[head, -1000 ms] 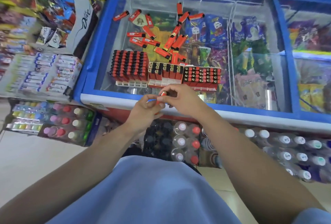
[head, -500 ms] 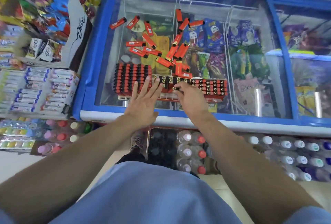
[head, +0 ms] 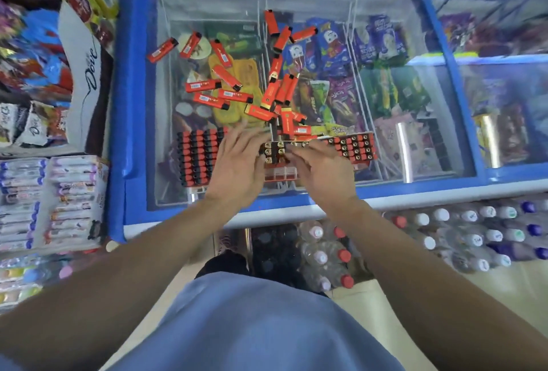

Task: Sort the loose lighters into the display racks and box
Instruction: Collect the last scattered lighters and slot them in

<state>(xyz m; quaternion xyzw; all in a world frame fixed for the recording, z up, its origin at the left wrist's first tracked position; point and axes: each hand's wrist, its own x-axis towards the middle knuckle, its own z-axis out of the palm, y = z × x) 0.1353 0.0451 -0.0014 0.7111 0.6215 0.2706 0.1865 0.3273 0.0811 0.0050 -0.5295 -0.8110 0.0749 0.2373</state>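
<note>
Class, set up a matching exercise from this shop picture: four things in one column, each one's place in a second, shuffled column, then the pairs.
Things
1. loose orange lighters
2. left rack of upright red-and-black lighters
3. clear plastic bottles with coloured caps
4. white Dove packet

Places
A. left of the blue freezer
B. on the floor below the freezer's front
C. scattered on the glass lid
D. beside the left hand

Pairs: 1-C, 2-D, 3-B, 4-A

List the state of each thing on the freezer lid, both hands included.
Left rack: full, upright lighters.
Middle rack: partly hidden by hands.
Right rack: filled.
Loose lighters: scattered flat on the glass.
Freezer lid: closed.
Left hand: open, fingers spread.
Right hand: over middle rack, grip unclear.
</note>
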